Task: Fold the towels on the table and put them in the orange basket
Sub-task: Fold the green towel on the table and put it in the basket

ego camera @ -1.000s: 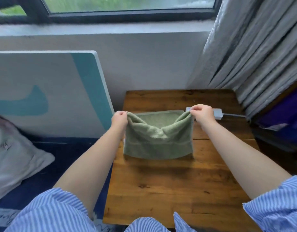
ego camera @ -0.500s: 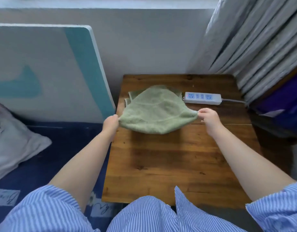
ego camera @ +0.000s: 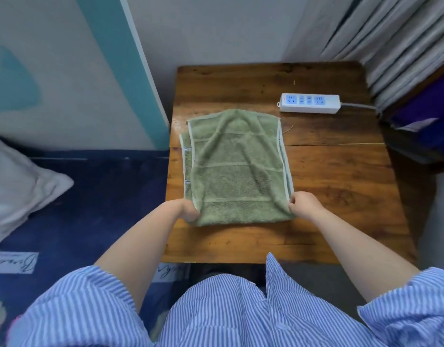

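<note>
A green towel lies folded in layers on the wooden table, its long side running away from me. My left hand pinches its near left corner. My right hand pinches the near right corner. Both hands sit low at the towel's near edge. A crease runs up the middle of the top layer. No orange basket is in view.
A white power strip with a grey cable lies at the table's far right. Grey curtains hang beyond it. A white and teal board leans against the wall at left. A dark blue bed with a white pillow is beside the table.
Both hands pulled the towel's held corners toward me and down. The towel went from hanging in the air to lying flat on the table. My view tilted downward.
</note>
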A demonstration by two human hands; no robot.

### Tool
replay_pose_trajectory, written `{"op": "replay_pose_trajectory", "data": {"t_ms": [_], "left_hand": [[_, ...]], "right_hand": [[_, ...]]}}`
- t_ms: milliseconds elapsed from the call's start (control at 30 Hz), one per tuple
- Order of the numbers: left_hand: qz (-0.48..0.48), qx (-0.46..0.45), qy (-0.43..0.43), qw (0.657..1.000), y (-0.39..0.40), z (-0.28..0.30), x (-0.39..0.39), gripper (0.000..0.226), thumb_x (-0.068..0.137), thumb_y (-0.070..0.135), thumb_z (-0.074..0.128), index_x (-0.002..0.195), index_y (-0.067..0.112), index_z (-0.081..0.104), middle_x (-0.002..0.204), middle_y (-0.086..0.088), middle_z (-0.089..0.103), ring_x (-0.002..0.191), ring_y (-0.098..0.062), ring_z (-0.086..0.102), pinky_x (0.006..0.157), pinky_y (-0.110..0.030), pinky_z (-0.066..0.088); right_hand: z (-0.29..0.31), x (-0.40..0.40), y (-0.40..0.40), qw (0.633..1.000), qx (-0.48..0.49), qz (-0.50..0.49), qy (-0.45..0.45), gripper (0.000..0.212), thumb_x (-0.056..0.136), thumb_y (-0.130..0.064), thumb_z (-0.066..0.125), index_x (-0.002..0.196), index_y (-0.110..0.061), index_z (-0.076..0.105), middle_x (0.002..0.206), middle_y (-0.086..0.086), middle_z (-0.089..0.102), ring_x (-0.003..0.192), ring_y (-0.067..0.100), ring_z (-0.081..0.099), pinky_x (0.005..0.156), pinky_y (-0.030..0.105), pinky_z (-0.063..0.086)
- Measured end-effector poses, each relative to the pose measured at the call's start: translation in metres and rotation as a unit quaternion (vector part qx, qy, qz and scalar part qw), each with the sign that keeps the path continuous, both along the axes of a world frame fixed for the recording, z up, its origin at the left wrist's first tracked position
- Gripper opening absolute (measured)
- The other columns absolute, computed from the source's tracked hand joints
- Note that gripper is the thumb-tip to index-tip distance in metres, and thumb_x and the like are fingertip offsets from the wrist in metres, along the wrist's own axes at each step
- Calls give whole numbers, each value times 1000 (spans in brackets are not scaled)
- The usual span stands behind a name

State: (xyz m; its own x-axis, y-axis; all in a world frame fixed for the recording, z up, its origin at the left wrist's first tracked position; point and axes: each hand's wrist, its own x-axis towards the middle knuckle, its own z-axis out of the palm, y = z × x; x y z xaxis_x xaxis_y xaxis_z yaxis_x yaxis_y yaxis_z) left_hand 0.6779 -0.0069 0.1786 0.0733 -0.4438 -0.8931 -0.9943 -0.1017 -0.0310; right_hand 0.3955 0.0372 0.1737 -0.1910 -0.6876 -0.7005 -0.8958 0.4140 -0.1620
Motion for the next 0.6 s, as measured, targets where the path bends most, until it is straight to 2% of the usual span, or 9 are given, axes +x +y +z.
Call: {"op": "replay_pose_trajectory", "data": {"t_ms": [100, 167, 267, 367, 433, 500, 533, 600], "left_hand": [[-80, -6, -10, 997, 6, -8, 9, 45, 97, 33, 37, 122, -2, 51, 127, -17, 55, 119, -32, 50, 99, -39, 41], [-92, 10, -33, 995, 14, -16, 17, 37, 96, 28, 39, 117, 3, 53, 116, -12, 57, 115, -30, 52, 96, -38, 43], [-125, 64, -67, 988, 26, -32, 31, 33, 95, 25, 41, 119, 6, 51, 127, -9, 52, 118, -28, 50, 99, -37, 42], [-202, 135, -79, 967, 38, -35, 36, 38, 94, 24, 44, 125, 2, 49, 129, -12, 52, 119, -29, 50, 101, -38, 41], [-240, 168, -90, 952, 41, -37, 39, 36, 93, 18, 44, 123, 0, 52, 118, -14, 55, 107, -28, 54, 99, -36, 42], [-230, 146, -87, 958, 32, -37, 41, 33, 90, 14, 45, 120, 4, 56, 110, -8, 58, 92, -23, 53, 96, -34, 46], [-207, 116, -79, 968, 24, -36, 40, 32, 89, 14, 45, 118, 6, 57, 113, -7, 60, 92, -22, 55, 90, -32, 48], [-148, 16, -56, 987, 2, -29, 34, 29, 90, 10, 42, 114, 7, 57, 107, -5, 60, 93, -22, 58, 71, -28, 44]], "right_hand": [[-1, 1, 15, 998, -10, 48, 37, 16, 89, -8, 40, 90, -15, 54, 88, 5, 54, 83, 22, 49, 72, 28, 39], [-3, -1, 28, 989, 3, 115, 88, 21, 90, -8, 39, 99, -18, 55, 96, 5, 60, 92, 24, 53, 80, 30, 38], [-8, 1, 43, 973, 80, 173, 127, 28, 89, -6, 40, 108, -19, 56, 113, 6, 61, 107, 25, 54, 89, 32, 40], [-13, 11, 50, 958, 178, 190, 120, 33, 85, -3, 45, 114, -15, 57, 118, 7, 57, 108, 25, 54, 83, 32, 44], [-16, 16, 50, 947, 215, 198, 131, 34, 83, -3, 48, 114, -12, 56, 117, 7, 56, 105, 24, 54, 76, 30, 43], [-17, 19, 43, 950, 205, 186, 144, 32, 84, -5, 44, 113, -11, 55, 107, 5, 56, 96, 23, 53, 73, 29, 42], [-16, 20, 35, 953, 192, 181, 149, 30, 85, -5, 41, 111, -10, 55, 100, 4, 54, 90, 22, 51, 72, 28, 42], [-13, 20, 16, 961, 150, 176, 151, 26, 85, -4, 39, 103, -10, 56, 90, 3, 50, 82, 20, 48, 68, 27, 42]]}}
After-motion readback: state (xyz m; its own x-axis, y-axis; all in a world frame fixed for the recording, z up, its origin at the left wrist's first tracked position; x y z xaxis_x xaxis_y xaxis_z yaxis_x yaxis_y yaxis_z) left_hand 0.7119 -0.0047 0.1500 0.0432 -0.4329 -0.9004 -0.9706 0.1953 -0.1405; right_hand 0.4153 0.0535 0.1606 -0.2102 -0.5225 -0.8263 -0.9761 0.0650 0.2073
